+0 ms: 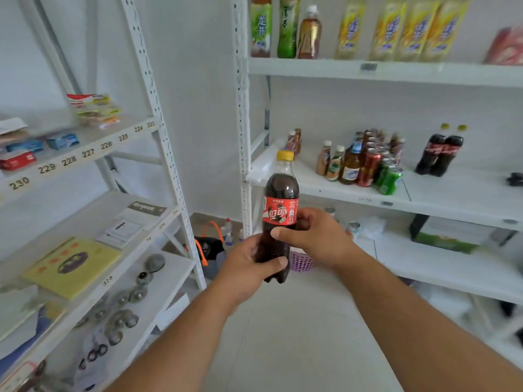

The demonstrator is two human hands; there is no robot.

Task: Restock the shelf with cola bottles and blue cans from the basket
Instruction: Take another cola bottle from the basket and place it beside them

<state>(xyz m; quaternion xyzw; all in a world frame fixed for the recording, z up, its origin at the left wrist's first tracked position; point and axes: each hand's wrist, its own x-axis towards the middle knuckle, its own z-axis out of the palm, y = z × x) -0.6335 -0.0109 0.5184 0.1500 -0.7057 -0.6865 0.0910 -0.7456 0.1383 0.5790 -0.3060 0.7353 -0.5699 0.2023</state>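
A cola bottle (280, 193) with a yellow cap and red label stands upright in the middle of the view, held by both hands. My left hand (249, 264) wraps its lower part from the left. My right hand (314, 236) grips it at the label's lower edge from the right. Two more cola bottles (440, 154) stand on the middle shelf (452, 193) at the right. A purple basket (301, 261) peeks out on the floor behind the held bottle. No blue cans are clearly visible.
Small bottles and red and green cans (368, 162) crowd the middle shelf left of the cola pair. Tea bottles (285, 26) line the top shelf. A second rack (85, 222) with books and metal parts stands at the left. A black bag (209, 247) sits on the floor.
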